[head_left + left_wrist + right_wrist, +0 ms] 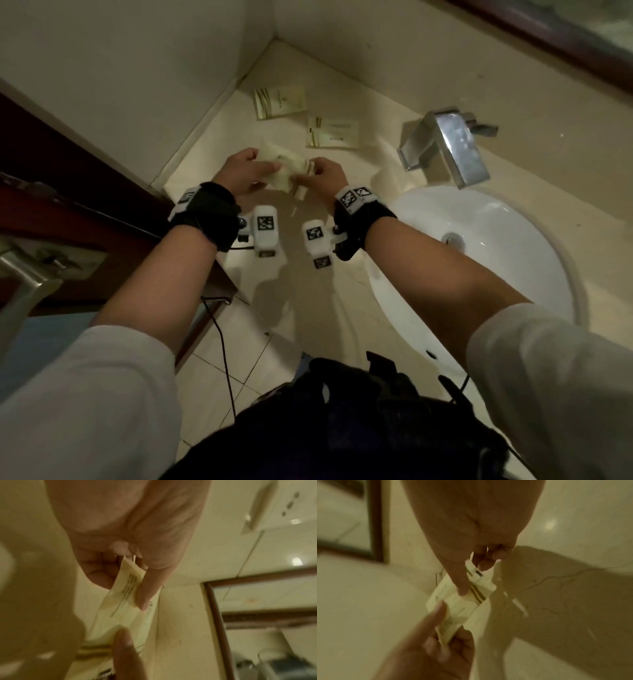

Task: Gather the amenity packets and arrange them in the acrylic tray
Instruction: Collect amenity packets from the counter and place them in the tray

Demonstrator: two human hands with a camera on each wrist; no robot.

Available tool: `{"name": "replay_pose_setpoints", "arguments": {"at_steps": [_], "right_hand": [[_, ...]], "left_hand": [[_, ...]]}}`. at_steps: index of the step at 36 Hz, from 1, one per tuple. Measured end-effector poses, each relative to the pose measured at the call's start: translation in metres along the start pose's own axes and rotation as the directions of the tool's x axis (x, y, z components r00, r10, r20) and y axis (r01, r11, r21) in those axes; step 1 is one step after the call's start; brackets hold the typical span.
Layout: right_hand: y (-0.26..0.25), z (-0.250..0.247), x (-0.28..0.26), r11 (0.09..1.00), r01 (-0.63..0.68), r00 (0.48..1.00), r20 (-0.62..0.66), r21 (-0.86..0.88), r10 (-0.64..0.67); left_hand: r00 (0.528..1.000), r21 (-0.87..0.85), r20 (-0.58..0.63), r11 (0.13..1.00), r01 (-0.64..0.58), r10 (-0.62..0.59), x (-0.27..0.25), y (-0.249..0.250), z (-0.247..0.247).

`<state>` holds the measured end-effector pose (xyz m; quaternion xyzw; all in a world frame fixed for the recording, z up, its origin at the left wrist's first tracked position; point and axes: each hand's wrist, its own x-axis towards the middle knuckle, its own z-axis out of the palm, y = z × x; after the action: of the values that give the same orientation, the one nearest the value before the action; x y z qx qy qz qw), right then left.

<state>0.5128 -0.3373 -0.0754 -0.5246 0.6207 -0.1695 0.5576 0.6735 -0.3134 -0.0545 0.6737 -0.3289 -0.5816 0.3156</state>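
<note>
Both hands hold a small stack of cream amenity packets (287, 169) above the counter near the corner. My left hand (245, 169) pinches one end of the stack (123, 601) between thumb and fingers. My right hand (323, 174) pinches the other end, where brown stripes show (471, 597). Two more cream packets lie flat on the counter farther back: one (280, 102) near the wall corner, another (332, 132) to its right. No acrylic tray shows in any view.
A white basin (479, 260) is sunk into the beige counter (308, 274) on the right, with a chrome faucet (445, 144) behind it. Walls close in the corner at the back. A dark wooden door with a metal handle (27, 274) stands at left.
</note>
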Motion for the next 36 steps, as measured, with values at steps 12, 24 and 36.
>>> {"name": "replay_pose_setpoints", "arguments": {"at_steps": [12,24,36], "right_hand": [[0.059,-0.087,-0.087,0.817,-0.070,0.997,0.011,0.573,0.078],[0.150,-0.184,-0.183,0.725,-0.014,0.978,-0.140,0.688,0.153],[0.265,-0.305,-0.286,0.730,0.034,0.950,-0.248,0.683,0.188]], "left_hand": [[0.948,-0.138,0.305,0.980,0.141,-0.094,-0.043,0.006,0.090],[0.905,0.025,0.403,0.990,0.140,-0.138,-0.109,0.001,0.234],[0.838,0.153,0.528,0.986,0.065,-0.137,-0.177,-0.026,0.408]]}}
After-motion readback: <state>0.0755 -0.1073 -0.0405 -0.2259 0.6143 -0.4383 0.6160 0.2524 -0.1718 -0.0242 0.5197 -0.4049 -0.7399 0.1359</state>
